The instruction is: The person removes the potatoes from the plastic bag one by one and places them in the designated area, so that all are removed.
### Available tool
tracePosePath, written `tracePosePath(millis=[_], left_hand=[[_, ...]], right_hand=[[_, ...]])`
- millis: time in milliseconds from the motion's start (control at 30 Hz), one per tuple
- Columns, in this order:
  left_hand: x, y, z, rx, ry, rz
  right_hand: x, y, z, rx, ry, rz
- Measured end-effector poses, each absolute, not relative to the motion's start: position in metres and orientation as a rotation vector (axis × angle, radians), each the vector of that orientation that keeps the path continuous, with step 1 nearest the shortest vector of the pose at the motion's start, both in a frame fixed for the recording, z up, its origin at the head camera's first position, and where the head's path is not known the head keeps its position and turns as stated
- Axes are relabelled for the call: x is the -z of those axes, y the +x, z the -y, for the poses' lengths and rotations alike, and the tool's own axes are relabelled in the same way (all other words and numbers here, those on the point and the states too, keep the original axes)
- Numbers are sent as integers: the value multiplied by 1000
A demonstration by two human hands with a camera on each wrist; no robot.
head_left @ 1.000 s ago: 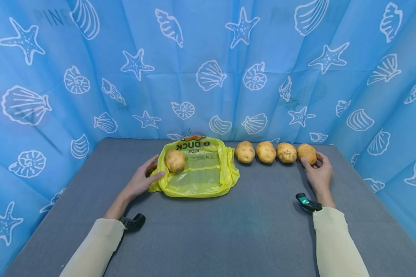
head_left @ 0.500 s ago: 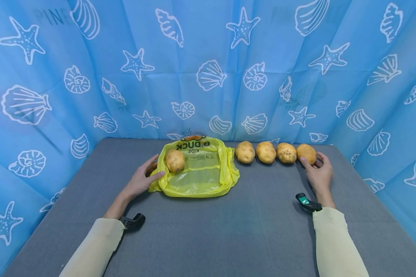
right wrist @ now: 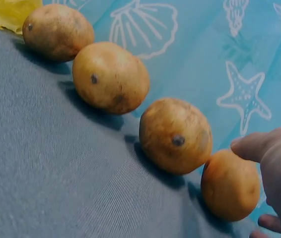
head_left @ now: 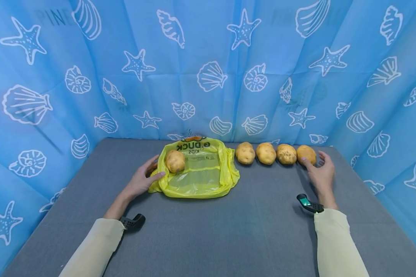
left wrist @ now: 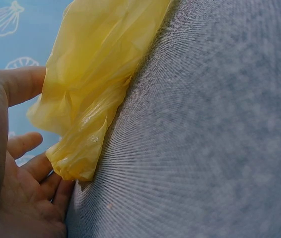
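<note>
A yellow plastic bag (head_left: pixel 201 179) with dark print lies at the back of the table, its mouth spread wide. One potato (head_left: pixel 175 161) sits in its left part. At the bag's left side is my left hand (head_left: pixel 141 181), thumb on the rim and fingers loosely spread behind it; the left wrist view shows the bag's yellow film (left wrist: pixel 91 109) between them. Right of the bag, several potatoes stand in a row. By the rightmost potato (head_left: pixel 306 155) is my right hand (head_left: pixel 323 175), its thumb (right wrist: pixel 252 145) at the potato and the other fingers apart from it.
The grey cloth-covered table (head_left: pixel 228 234) spreads in front of the bag and potatoes. A blue curtain (head_left: pixel 208 107) with shells and starfish hangs close behind and along both sides. Each wrist wears a black device; the right one (head_left: pixel 309 204) has a small lit screen.
My right hand's fingers have come away from the rightmost potato, and the hand has shifted slightly right. The left hand and the bag have stayed as they were.
</note>
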State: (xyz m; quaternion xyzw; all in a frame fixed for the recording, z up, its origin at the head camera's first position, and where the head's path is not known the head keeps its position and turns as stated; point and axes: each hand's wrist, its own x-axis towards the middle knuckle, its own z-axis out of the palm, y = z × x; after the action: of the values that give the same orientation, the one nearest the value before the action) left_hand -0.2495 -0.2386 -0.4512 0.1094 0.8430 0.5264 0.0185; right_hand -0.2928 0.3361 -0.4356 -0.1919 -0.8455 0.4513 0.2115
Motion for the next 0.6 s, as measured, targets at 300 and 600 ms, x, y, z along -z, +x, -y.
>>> tracePosePath(millis=[300, 600], left_hand=[[449, -248, 238, -1624, 337, -2623], [451, -249, 239, -1615, 327, -2626]], right_hand=[[411, -285, -327, -1170, -503, 2446], [380, -271, -300, -1152, -170, 2459]])
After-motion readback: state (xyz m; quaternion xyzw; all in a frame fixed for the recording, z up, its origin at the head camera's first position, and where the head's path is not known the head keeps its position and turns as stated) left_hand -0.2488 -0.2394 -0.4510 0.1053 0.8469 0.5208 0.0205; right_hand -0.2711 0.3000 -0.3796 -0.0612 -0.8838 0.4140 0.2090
